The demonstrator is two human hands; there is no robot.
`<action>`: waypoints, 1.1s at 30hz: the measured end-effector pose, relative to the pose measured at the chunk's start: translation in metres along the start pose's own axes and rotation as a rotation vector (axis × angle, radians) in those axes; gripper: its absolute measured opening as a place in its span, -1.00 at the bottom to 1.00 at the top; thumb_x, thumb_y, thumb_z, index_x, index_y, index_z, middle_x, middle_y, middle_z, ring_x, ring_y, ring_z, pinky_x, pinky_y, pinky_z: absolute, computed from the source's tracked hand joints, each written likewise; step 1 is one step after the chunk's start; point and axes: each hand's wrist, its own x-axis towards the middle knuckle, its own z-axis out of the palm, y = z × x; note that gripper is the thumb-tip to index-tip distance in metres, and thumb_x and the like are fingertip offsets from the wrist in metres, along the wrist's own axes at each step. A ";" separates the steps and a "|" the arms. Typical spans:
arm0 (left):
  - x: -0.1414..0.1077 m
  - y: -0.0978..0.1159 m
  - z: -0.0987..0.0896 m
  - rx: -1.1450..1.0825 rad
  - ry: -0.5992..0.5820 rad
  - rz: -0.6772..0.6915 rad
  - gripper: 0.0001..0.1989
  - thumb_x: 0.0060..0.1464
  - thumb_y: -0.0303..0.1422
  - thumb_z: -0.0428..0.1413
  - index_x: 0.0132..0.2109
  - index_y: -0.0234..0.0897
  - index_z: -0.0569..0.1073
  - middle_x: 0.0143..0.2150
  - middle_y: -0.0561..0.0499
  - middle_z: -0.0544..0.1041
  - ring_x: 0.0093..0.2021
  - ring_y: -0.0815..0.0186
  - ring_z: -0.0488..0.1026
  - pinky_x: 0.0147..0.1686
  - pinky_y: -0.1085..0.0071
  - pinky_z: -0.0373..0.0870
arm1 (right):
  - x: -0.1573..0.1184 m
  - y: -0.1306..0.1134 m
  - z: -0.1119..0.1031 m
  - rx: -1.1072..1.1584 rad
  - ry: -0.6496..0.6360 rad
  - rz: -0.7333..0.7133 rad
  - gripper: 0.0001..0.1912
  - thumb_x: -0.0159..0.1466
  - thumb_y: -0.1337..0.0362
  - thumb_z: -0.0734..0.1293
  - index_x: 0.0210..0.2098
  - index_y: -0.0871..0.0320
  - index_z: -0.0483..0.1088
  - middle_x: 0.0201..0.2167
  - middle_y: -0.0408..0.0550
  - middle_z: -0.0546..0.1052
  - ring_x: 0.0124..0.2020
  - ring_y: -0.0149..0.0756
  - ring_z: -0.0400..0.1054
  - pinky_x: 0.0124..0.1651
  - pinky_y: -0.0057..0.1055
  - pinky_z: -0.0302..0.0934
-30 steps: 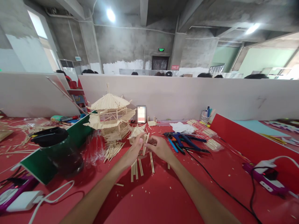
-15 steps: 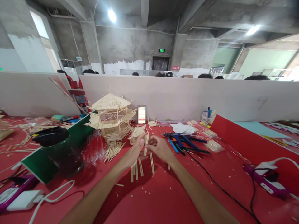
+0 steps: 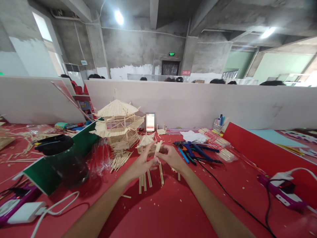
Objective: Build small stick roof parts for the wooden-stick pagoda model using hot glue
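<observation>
Between my two hands a few pale wooden sticks (image 3: 158,147) stand side by side, tilted with the top leaning right. My left hand (image 3: 145,162) curls round them from the left, its thumb near their lower end. From the right, my right hand (image 3: 172,159) pinches the sticks with thumb and fingers; the exact contact is partly hidden. Just behind the hands sits a small stick-built house (image 3: 143,142). More cut sticks (image 3: 145,181) lie in a loose row on the red table (image 3: 158,215) below my hands.
A large stick-built pagoda (image 3: 117,124) stands back left, with a stick pile (image 3: 121,160) before it. A phone (image 3: 150,122) leans upright behind. Blue-handled pliers (image 3: 195,150) lie at right. On the left is a dark bottle (image 3: 64,162); power strips (image 3: 284,195) flank both sides.
The sticks have tilted further, their top moving right. My left thumb has dropped from the upper part to lower down, and the right hand has closed in on the sticks.
</observation>
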 end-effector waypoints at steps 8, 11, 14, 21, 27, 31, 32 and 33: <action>0.010 -0.005 -0.002 0.218 0.068 0.175 -0.50 0.11 -0.15 0.20 0.13 -0.31 0.44 -0.01 -0.20 0.54 -0.16 0.17 0.53 -0.14 0.22 0.51 | -0.001 -0.008 0.001 0.021 0.087 -0.054 -0.74 0.12 0.09 0.44 -0.34 0.16 0.48 -0.40 -0.09 0.56 -0.34 -0.27 0.42 -0.18 -0.33 0.29; 0.010 -0.004 -0.003 0.219 0.024 0.167 -0.57 0.10 -0.13 0.20 0.01 -0.35 0.52 -0.09 -0.17 0.58 -0.22 0.21 0.53 -0.15 0.25 0.51 | -0.001 -0.011 -0.002 0.082 0.111 -0.072 -0.69 0.09 0.08 0.46 -0.26 0.14 0.52 -0.32 -0.07 0.58 -0.27 -0.23 0.43 -0.09 -0.28 0.30; 0.009 -0.003 -0.002 0.214 -0.016 0.154 -0.58 0.09 -0.10 0.19 -0.05 -0.36 0.56 -0.16 -0.13 0.60 -0.25 0.23 0.53 -0.17 0.27 0.51 | -0.001 -0.014 -0.005 0.165 0.095 -0.024 -0.62 0.05 0.04 0.50 -0.22 0.12 0.53 -0.27 -0.03 0.60 -0.20 -0.17 0.46 -0.06 -0.24 0.32; 0.010 -0.004 -0.003 0.175 -0.051 0.143 -0.54 0.08 -0.04 0.20 -0.06 -0.34 0.57 -0.20 -0.10 0.61 -0.30 0.26 0.51 -0.20 0.31 0.50 | -0.002 -0.018 -0.004 0.232 0.082 0.029 -0.62 -0.03 0.04 0.54 -0.32 0.14 0.52 -0.34 -0.04 0.62 -0.24 -0.17 0.50 -0.08 -0.23 0.35; 0.010 -0.006 -0.005 0.185 -0.050 0.152 -0.57 0.09 -0.06 0.20 -0.07 -0.32 0.58 -0.22 -0.07 0.60 -0.31 0.27 0.50 -0.22 0.33 0.48 | -0.002 -0.016 -0.004 0.205 0.094 0.011 -0.61 -0.03 0.03 0.55 -0.33 0.14 0.51 -0.34 -0.01 0.63 -0.22 -0.11 0.51 -0.06 -0.18 0.36; 0.010 -0.008 -0.006 0.192 -0.034 0.153 -0.58 0.09 -0.06 0.20 -0.08 -0.31 0.59 -0.25 -0.06 0.60 -0.34 0.29 0.49 -0.25 0.35 0.47 | -0.001 -0.013 -0.004 0.184 0.088 -0.008 -0.61 -0.01 0.01 0.53 -0.32 0.14 0.51 -0.33 0.00 0.63 -0.22 -0.10 0.52 -0.07 -0.17 0.37; 0.010 -0.008 -0.006 0.199 -0.033 0.155 -0.57 0.09 -0.05 0.19 -0.08 -0.31 0.59 -0.26 -0.06 0.60 -0.34 0.29 0.49 -0.25 0.35 0.47 | -0.001 -0.013 -0.004 0.174 0.086 -0.015 -0.62 0.00 0.01 0.53 -0.32 0.14 0.51 -0.34 0.00 0.63 -0.22 -0.10 0.52 -0.08 -0.18 0.37; 0.010 -0.008 -0.007 0.209 -0.034 0.156 -0.57 0.09 -0.05 0.19 -0.08 -0.31 0.60 -0.26 -0.06 0.60 -0.34 0.29 0.49 -0.26 0.35 0.47 | -0.001 -0.013 -0.004 0.164 0.087 -0.019 -0.63 0.01 0.02 0.53 -0.33 0.14 0.51 -0.34 0.00 0.62 -0.23 -0.11 0.52 -0.09 -0.20 0.37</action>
